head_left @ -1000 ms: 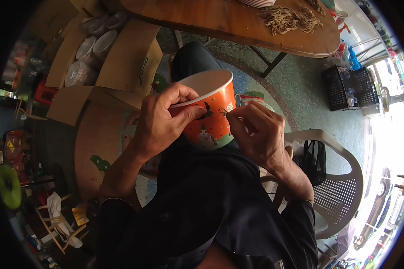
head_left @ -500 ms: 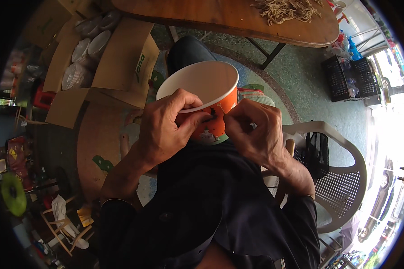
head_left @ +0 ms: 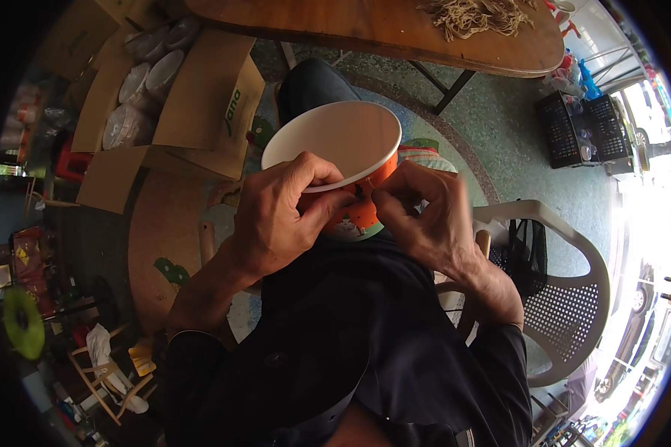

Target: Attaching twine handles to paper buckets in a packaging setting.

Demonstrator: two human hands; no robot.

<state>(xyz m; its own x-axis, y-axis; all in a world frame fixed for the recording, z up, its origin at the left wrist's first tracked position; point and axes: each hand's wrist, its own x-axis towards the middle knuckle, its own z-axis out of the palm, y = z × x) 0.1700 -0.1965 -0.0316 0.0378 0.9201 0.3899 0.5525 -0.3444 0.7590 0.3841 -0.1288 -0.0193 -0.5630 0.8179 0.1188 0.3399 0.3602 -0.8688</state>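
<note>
A large paper bucket (head_left: 332, 141) rests at my lap, white inside and on its rim, with an orange printed outer wall. It leans so that its round mouth faces up and away from me. My left hand (head_left: 272, 216) is closed on the near rim, its fingers at the edge and its thumb pressed to the outer wall. Just right of that thumb, my right hand (head_left: 429, 216) is pinched close to the orange wall. What sits between its fingertips is too small or hidden to make out. Part of the printed side lies behind my fingers.
A wooden table (head_left: 365, 33) stands ahead, bearing a heap of pale stringy strands (head_left: 477, 18). At the left is an open cardboard box (head_left: 201, 89) of white bowls (head_left: 134, 86). To the right are a plastic chair (head_left: 574, 298) with a black mesh bag (head_left: 525, 257) and a black crate (head_left: 585, 130).
The bucket has tipped slightly, its rim shifting right and its near edge lower, showing less of the printed wall. Both hands keep nearly the same pose, moved slightly.
</note>
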